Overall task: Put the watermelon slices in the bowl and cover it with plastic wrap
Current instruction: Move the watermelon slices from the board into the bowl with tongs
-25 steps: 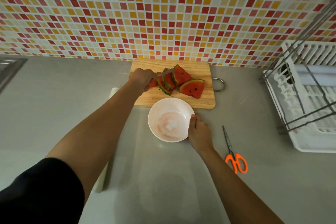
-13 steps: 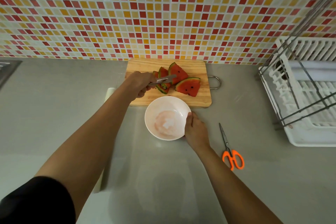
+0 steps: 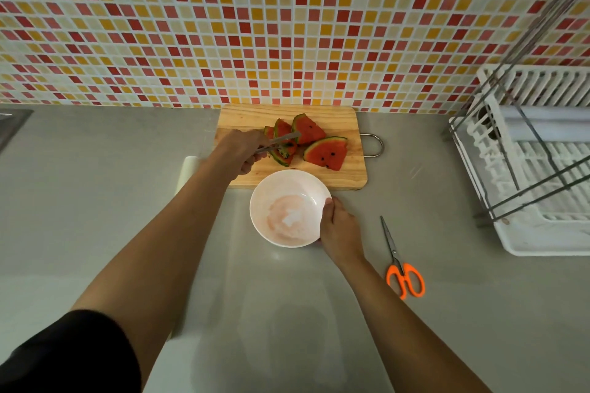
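Note:
Several watermelon slices [image 3: 325, 153] lie on a wooden cutting board [image 3: 348, 124] against the tiled wall. My left hand [image 3: 245, 150] holds metal tongs [image 3: 281, 141] whose tips pinch one slice at the left of the pile. A white bowl [image 3: 287, 207] stands on the counter just in front of the board, with nothing but a pinkish film inside. My right hand [image 3: 338, 226] grips the bowl's right rim. A white roll of plastic wrap [image 3: 186, 169] lies left of the board, mostly hidden under my left forearm.
Orange-handled scissors [image 3: 400, 265] lie on the grey counter right of the bowl. A white dish rack [image 3: 536, 169] with a metal frame fills the right side. A sink edge [image 3: 12, 124] shows at far left.
My left hand has pulled back from the slices and now shows the tongs clamped on a slice. The right hand stays on the bowl's rim.

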